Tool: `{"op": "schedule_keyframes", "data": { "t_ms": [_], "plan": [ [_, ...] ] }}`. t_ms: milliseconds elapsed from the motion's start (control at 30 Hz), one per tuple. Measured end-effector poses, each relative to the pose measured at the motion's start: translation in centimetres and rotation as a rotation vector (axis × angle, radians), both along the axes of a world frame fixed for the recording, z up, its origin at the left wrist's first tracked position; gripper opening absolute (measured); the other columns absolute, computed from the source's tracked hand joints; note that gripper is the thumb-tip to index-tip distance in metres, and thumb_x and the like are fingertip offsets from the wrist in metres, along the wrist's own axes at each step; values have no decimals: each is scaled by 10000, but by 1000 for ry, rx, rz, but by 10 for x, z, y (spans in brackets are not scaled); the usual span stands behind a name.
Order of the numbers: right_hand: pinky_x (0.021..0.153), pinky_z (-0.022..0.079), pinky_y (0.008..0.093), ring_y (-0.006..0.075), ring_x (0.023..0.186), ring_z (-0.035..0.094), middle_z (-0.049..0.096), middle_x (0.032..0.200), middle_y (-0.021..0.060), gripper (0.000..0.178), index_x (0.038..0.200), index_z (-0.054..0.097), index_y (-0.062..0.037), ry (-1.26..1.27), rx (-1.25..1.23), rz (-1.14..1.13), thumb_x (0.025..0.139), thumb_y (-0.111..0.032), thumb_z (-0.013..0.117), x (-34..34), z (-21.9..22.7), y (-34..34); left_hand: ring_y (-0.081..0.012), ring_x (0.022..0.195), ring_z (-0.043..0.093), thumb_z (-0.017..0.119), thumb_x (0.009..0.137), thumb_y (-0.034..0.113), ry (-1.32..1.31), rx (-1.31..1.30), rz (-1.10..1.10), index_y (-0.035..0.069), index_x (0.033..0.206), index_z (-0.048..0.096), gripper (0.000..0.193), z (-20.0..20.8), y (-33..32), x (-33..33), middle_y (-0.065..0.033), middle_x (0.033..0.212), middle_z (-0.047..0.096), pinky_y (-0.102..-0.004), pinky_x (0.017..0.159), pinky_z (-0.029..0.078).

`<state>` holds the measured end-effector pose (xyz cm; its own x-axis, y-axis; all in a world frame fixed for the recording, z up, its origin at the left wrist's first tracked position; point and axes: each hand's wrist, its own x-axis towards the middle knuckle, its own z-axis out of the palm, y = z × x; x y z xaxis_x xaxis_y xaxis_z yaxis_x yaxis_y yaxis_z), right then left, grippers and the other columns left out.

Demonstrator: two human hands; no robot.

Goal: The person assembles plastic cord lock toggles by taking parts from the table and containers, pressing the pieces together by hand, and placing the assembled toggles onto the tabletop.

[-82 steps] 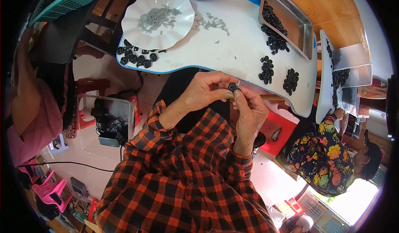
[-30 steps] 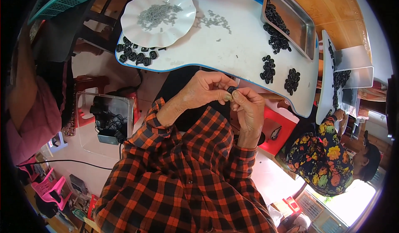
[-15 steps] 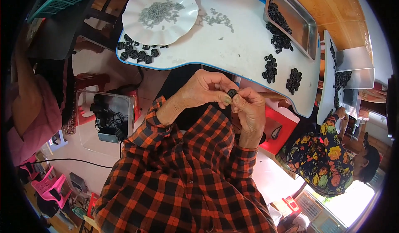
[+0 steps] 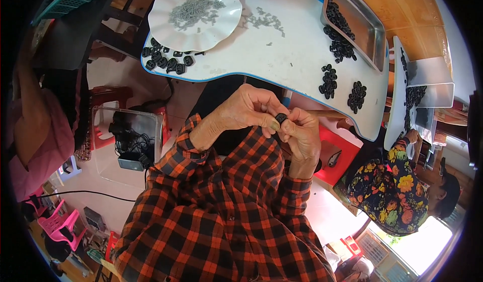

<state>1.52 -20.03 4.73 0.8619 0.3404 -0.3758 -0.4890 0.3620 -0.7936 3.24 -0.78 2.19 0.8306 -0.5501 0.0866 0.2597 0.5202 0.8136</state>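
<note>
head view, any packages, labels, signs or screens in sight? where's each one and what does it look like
No labels, signs or screens can be made out.
Clear box: on the floor left of the person, see-through plastic, rectangular, black cables inside.
Red box: below the table edge, right of the right hand, flat-sided, plain red.
</note>
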Motion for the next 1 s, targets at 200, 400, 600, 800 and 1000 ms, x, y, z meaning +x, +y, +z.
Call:
{"op": "schedule_keyframes", "data": {
  "t_ms": [200, 400, 600, 800, 1000],
  "plan": [
    [427, 361, 183, 85, 469, 486, 606, 655, 90, 130, 746, 598, 9, 29, 30, 24, 749, -18, 725, 4, -3, 2, -160, 647, 671, 682, 777, -40, 39, -16, -1, -69, 996, 618, 230, -1, 1, -3, -148, 838, 679, -239, 586, 559],
    [435, 362, 178, 79, 476, 480, 608, 657, 87, 125, 752, 600, 7, 11, -66, 53, 766, -30, 719, 7, 2, 6, -155, 667, 669, 666, 793, -37, 15, 17, 57, -73, 1005, 618, 221, -2, 1, -4, -140, 838, 678, -242, 595, 561],
    [539, 425, 198, 87, 589, 525, 633, 739, 80, 102, 850, 621, 34, -94, -65, -54, 828, -54, 667, 1, 11, 12, -161, 685, 660, 664, 795, -39, 3, 34, 144, -78, 1038, 617, 250, 8, 2, -5, -130, 834, 667, -262, 625, 565],
    [525, 406, 196, 95, 577, 523, 600, 720, 60, 128, 869, 611, 34, -173, -160, -46, 857, -90, 640, 0, 11, 14, -158, 716, 655, 665, 796, -40, 16, 38, 172, -78, 1062, 606, 274, 4, 2, -8, -129, 867, 665, -266, 638, 564],
    [555, 402, 179, 54, 604, 508, 641, 762, 46, 100, 866, 638, 13, -189, -231, -119, 845, -84, 643, -1, 15, 11, -146, 770, 653, 650, 817, -33, 14, 5, 149, -71, 1084, 596, 275, 7, -4, -5, -121, 910, 659, -262, 679, 571]
  ]
}}
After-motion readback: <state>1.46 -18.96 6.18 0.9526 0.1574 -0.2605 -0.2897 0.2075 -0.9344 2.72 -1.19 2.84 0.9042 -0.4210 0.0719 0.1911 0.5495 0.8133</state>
